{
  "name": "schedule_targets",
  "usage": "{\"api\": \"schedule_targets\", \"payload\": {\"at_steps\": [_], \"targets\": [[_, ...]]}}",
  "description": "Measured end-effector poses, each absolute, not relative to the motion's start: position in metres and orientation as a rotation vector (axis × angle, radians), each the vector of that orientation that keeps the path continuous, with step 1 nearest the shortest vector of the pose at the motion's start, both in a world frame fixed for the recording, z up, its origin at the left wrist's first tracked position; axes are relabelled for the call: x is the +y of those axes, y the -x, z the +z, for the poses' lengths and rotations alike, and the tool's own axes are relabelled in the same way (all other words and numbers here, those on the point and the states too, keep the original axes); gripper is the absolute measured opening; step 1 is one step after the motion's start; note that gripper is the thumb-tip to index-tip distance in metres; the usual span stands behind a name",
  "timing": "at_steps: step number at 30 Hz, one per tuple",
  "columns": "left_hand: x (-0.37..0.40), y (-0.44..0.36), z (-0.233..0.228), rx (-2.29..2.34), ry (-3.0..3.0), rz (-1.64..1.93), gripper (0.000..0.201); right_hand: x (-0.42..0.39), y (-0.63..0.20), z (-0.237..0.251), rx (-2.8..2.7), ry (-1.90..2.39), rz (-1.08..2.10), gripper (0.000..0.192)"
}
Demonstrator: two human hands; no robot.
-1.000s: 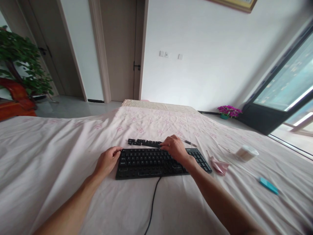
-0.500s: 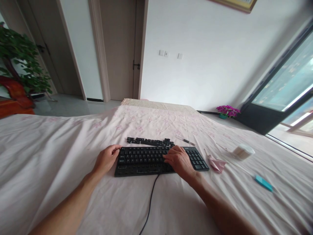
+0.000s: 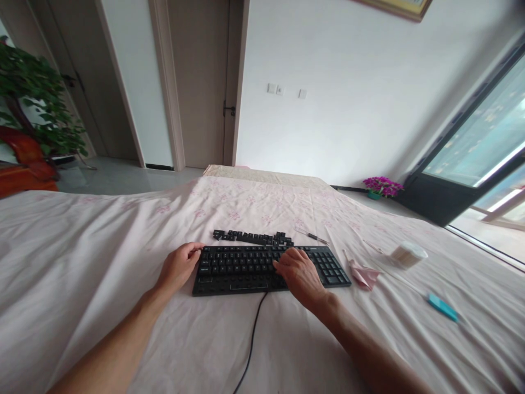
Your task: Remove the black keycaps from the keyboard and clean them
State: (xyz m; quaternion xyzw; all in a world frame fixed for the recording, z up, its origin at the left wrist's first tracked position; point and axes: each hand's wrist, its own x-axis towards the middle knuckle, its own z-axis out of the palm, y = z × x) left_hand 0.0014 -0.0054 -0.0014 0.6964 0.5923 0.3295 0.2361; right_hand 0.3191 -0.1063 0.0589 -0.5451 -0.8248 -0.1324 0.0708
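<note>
Black keyboard (image 3: 262, 268) sits flat on the bed (image 3: 82, 262), roughly mid-width and closer to the near edge than the far one, cable (image 3: 251, 345) trailing off its front side toward the near edge. The pink flowered sheet covers the whole bed.

Left hand (image 3: 177, 266) is curled against the keyboard's left end — fingers bent around that edge, thumb on top, so the grip is closed on the keyboard's side. Right hand (image 3: 299, 272) lies palm-down on the keys right of the middle, fingers loosely spread and resting on the keycaps; can't tell if any fingertip is pinching a single cap.

Just behind the keyboard, on its far side, there's a row of loose black keycaps (image 3: 253, 237) lined up on the sheet, nearly touching the keyboard's back edge. Right of that row, a thin pen-like tool (image 3: 311, 236) lies at a slant.

Toward the bed's right edge: a crumpled pink cloth (image 3: 363, 273) just beside the keyboard's right end, then a round tub of cotton swabs (image 3: 407, 255) — and further out a small teal object (image 3: 443, 307), well apart from the keyboard.
</note>
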Motion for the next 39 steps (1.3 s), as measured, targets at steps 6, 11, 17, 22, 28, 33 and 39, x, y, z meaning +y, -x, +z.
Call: {"api": "schedule_targets", "payload": {"at_steps": [6,11,17,22,28,33,39], "targets": [[-0.006,-0.002,-0.001,1.619,-1.916,0.914,0.032,-0.117,-0.316,0.057,-2.449,1.685,-0.372,0.025],[-0.006,-0.002,-0.001,1.614,-1.917,0.908,0.032,-0.125,-0.315,0.055,-2.367,1.698,-0.343,0.038],[-0.005,-0.001,-0.002,1.601,-1.918,0.917,0.033,-0.131,-0.316,0.046,-2.323,1.736,-0.371,0.053],[-0.006,-0.001,-0.002,1.605,-1.92,0.92,0.032,-0.133,-0.317,0.042,-2.329,1.755,-0.351,0.056],[-0.005,-0.002,-0.001,1.608,-1.907,0.918,0.032,-0.127,-0.322,0.046,-2.307,1.73,-0.258,0.049],[-0.005,-0.002,-0.002,1.585,-1.893,0.932,0.031,-0.116,-0.331,0.051,-2.184,1.681,-0.111,0.042],[-0.002,-0.002,-0.003,1.577,-1.867,0.936,0.032,-0.074,-0.362,0.062,-2.034,1.793,-0.085,0.029]]}}
